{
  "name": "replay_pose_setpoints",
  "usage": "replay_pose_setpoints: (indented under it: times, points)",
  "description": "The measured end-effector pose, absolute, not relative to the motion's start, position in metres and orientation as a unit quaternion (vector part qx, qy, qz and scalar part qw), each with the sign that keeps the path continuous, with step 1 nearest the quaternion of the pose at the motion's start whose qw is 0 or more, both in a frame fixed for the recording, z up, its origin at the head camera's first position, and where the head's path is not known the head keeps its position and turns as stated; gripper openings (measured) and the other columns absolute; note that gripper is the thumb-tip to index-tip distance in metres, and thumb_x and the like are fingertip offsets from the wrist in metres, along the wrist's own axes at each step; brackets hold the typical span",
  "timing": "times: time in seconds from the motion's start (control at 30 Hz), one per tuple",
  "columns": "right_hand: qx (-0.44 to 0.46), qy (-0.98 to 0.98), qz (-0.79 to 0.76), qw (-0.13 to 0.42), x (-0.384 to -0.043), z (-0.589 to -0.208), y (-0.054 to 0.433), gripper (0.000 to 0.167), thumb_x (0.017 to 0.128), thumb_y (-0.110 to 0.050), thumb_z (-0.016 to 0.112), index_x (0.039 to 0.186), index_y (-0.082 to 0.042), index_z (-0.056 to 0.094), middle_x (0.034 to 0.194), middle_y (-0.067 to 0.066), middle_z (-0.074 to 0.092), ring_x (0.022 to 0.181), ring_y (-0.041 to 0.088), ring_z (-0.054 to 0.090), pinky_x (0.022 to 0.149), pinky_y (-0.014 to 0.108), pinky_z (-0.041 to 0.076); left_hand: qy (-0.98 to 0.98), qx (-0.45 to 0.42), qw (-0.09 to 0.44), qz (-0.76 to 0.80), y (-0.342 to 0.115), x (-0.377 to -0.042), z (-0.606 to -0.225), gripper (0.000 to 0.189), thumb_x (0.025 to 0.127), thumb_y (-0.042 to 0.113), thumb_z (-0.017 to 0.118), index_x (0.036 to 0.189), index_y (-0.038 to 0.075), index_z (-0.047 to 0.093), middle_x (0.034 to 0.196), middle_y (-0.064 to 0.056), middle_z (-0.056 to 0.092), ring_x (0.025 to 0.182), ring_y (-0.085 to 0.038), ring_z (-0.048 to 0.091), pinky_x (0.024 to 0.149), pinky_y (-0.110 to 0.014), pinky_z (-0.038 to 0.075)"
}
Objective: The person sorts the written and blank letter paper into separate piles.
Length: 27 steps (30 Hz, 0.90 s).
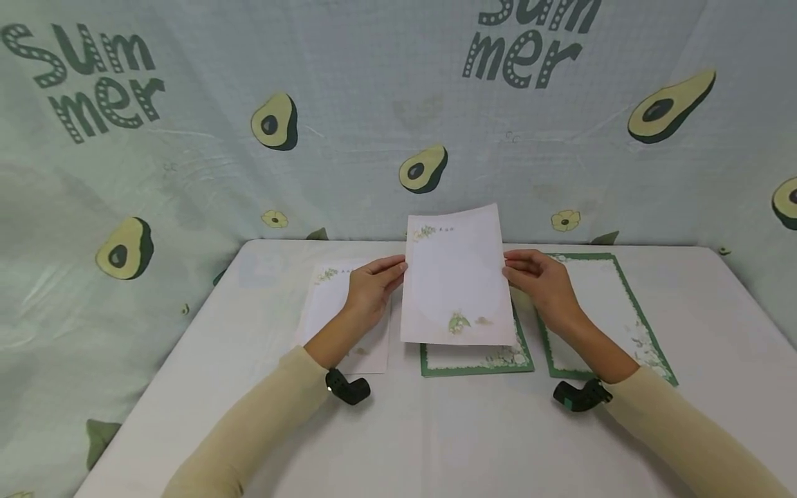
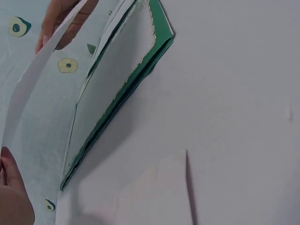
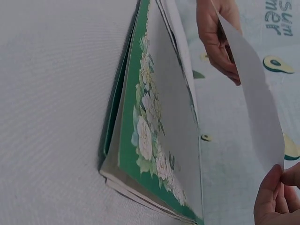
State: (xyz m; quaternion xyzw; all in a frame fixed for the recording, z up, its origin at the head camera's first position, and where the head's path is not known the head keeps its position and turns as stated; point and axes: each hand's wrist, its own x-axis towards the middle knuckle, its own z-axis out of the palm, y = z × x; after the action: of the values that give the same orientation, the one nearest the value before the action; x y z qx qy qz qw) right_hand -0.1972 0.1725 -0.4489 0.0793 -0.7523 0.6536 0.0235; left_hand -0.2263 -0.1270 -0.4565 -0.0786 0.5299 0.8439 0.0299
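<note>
A pale pink sheet of stationery paper [image 1: 457,277] with small printed flowers is held up between both hands. My left hand [image 1: 373,283] pinches its left edge, while my right hand [image 1: 540,280] pinches the right edge. Seen from the right wrist, the sheet [image 3: 262,103] bows slightly between the hands. Below it, partly covered, lies a stack of green-bordered paper [image 1: 477,370]. Under my left forearm is another pink printed sheet [image 1: 320,304] on the table. A second green-bordered floral paper [image 1: 598,294] lies beneath my right hand and wrist.
The papers lie in a row across a white table [image 1: 461,436]. Its far edge meets a hanging cloth [image 1: 349,166] printed with avocados and lettering. Dark wrist cameras, the left one [image 1: 349,389] and the right one [image 1: 579,396], hang below the wrists.
</note>
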Motion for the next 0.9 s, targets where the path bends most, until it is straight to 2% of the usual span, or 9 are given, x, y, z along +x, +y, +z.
replay_pose_setpoints:
  times: [0.27, 0.43, 0.63, 0.9]
  points:
    - [0.08, -0.753, 0.652, 0.029, -0.1971, -0.4481, 0.1702, 0.045, 0.101, -0.017, 0.066, 0.138, 0.005, 0.054, 0.114, 0.005, 0.063, 0.099, 0.004, 0.066, 0.089, 0.021, 0.058, 0.516, -0.058, 0.017, 0.854, -0.1295, -0.2252, -0.453, 0.022, 0.092, -0.012, 0.067, 0.111, -0.003, 0.075, 0.097, -0.006, 0.076, 0.094, -0.015, 0.073, 0.088, -0.026, 0.06]
    - [0.072, -0.759, 0.646, 0.033, -0.1966, -0.4478, 0.1678, 0.044, 0.101, -0.016, 0.067, 0.137, 0.005, 0.055, 0.125, 0.016, 0.061, 0.101, 0.004, 0.065, 0.088, 0.02, 0.058, 0.515, -0.048, 0.018, 0.856, -0.1307, -0.2245, -0.4538, 0.023, 0.091, -0.013, 0.067, 0.112, -0.005, 0.074, 0.097, -0.006, 0.076, 0.092, -0.014, 0.074, 0.088, -0.027, 0.06]
    - [0.07, -0.765, 0.639, 0.043, -0.1967, -0.4447, 0.1655, 0.043, 0.099, -0.016, 0.068, 0.136, 0.004, 0.058, 0.132, 0.021, 0.06, 0.102, 0.004, 0.064, 0.087, 0.018, 0.058, 0.518, -0.043, 0.012, 0.854, -0.1333, -0.2242, -0.4522, 0.021, 0.091, -0.012, 0.068, 0.105, 0.001, 0.078, 0.098, -0.006, 0.077, 0.092, -0.015, 0.074, 0.088, -0.028, 0.06]
    - [0.083, -0.765, 0.637, 0.052, -0.1943, -0.4439, 0.165, 0.04, 0.098, -0.017, 0.07, 0.132, 0.004, 0.062, 0.123, 0.016, 0.064, 0.099, 0.004, 0.065, 0.086, 0.017, 0.058, 0.537, -0.046, 0.008, 0.842, -0.1358, -0.2188, -0.4503, 0.028, 0.09, -0.011, 0.07, 0.117, -0.008, 0.071, 0.099, -0.006, 0.076, 0.093, -0.015, 0.074, 0.089, -0.03, 0.06]
